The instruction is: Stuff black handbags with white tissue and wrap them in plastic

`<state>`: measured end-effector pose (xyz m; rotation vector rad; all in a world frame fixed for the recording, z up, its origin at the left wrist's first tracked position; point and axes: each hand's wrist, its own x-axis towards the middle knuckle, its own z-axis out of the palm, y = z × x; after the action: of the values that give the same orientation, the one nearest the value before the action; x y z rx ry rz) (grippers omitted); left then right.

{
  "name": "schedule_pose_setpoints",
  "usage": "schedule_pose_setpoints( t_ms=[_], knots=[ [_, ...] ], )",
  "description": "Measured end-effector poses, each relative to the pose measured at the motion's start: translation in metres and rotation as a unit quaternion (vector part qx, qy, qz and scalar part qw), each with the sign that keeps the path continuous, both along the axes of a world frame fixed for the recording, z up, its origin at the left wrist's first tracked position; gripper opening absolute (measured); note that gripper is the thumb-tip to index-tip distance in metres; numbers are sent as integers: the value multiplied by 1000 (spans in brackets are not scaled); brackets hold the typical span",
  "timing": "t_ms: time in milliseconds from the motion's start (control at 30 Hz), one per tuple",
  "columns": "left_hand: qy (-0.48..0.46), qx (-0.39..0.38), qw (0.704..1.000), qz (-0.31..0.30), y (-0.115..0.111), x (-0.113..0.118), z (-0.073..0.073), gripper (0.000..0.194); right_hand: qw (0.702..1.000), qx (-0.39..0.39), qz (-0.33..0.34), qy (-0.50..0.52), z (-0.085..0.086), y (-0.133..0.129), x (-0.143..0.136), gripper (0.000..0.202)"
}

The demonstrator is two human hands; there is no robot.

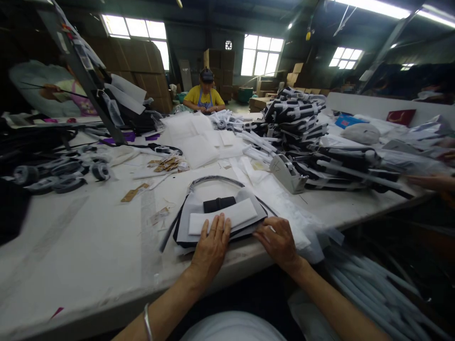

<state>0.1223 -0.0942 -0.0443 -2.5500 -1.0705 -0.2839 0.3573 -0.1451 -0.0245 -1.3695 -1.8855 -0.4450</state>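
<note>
Apparently padding the bag (217,204) beneath, the flat, empty left grip (212,241) presses a white strip (245,211); the curled right grip (278,239), hold unclear, probably must tuck next.

Both forearms are bare, with no sleeve in view. A smooth, rounded silver bangle (147,322) circles the left wrist, and a thin ring (212,230) sits on the ring finger of the left hand (212,246). The right hand (277,239) is bare, its fingers partly blurred. Nails look short and unpainted, though too small to tell surely.
</note>
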Motion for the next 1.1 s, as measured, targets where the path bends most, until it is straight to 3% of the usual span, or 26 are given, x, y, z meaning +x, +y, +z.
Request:
schedule_pose_setpoints(
  t_ms=[133,200,400,600,767,900,1033,1100],
  knots=[
    [14,28,999,-14,5,-3,0,55,994,-18,60,-90,27,3,-4,36],
    [25,37,999,-22,7,-3,2,54,981,-52,108,-155,32,13,-9,47],
    [46,47,998,-18,7,9,3,51,968,-37,159,-192,9,34,-12,40],
    [25,29,999,-10,9,15,4,53,977,-24,114,-181,-7,28,-16,41],
    [28,24,999,-40,19,4,18,54,977,-44,102,-182,-8,32,-24,75],
    [26,-11,997,-67,33,-4,37,57,978,-38,80,-187,-1,41,-31,69],
    [30,-47,995,-77,46,-9,54,62,977,-3,75,-199,14,56,-40,45],
    [32,-50,996,-64,50,-12,56,66,976,21,80,-199,21,63,-44,33]
  ],
)
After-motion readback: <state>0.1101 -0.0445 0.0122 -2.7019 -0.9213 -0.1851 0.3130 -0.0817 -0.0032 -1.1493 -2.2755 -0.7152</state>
